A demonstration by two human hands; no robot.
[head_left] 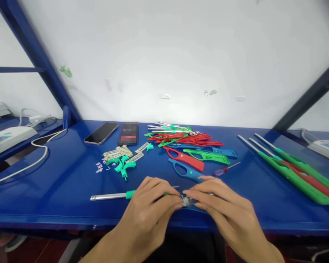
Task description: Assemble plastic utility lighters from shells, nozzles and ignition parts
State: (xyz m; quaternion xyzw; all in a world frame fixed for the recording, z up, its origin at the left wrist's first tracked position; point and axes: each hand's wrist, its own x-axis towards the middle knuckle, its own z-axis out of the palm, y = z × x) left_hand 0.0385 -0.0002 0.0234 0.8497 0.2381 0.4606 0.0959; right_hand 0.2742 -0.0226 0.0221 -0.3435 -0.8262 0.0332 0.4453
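Observation:
Near the front edge of the blue table, both my hands meet over a partly assembled long lighter. Its silver tube with a teal collar points left from under my left hand. A small pale, see-through part shows between my fingertips, at the blue body. My left thumb and fingers are closed on the lighter's left side. From the right, my right hand pinches it too, fingers bent. My hands hide most of the body. Just beyond lie a blue handle shell, a red handle shell and a small screwdriver.
Lighter shells and tubes are heaped at the back. Teal triggers and clear fuel tanks lie left of centre. A phone and a dark box sit behind them. Several long lighters lie right; a white cable runs left.

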